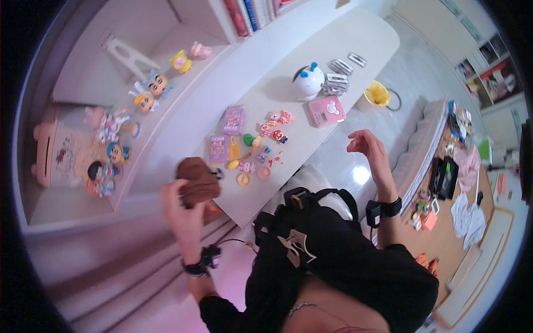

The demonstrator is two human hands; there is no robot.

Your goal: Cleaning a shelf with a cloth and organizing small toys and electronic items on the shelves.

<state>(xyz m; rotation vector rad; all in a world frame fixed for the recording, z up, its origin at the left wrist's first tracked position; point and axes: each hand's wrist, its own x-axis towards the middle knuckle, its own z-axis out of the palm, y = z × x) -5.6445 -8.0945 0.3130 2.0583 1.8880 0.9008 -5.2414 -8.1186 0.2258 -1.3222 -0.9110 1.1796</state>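
Observation:
My left hand (180,210) grips a brown soft object (198,181), perhaps a plush toy or pouch, above the near left end of the white table (233,206). Empty, with the fingers curved and apart, my right hand (372,153) is raised beyond the table's right edge. On the tabletop before me are two purple boxes (234,120), a yellow spoon (238,161) and a green round piece (248,139). Several small figurines stand or lie around them, including a red-and-blue one (280,136). Two small round dishes, one pink (264,172) and one yellow (243,179), sit nearest my body.
Farther along the table are a white round device (310,82), a pink case (327,111) and stacked cassette-like packs (335,84). A shelf (183,98) with several figurines borders the left. Beyond the right edge stand a yellow-lined bin (368,100) and a cluttered bed (416,137).

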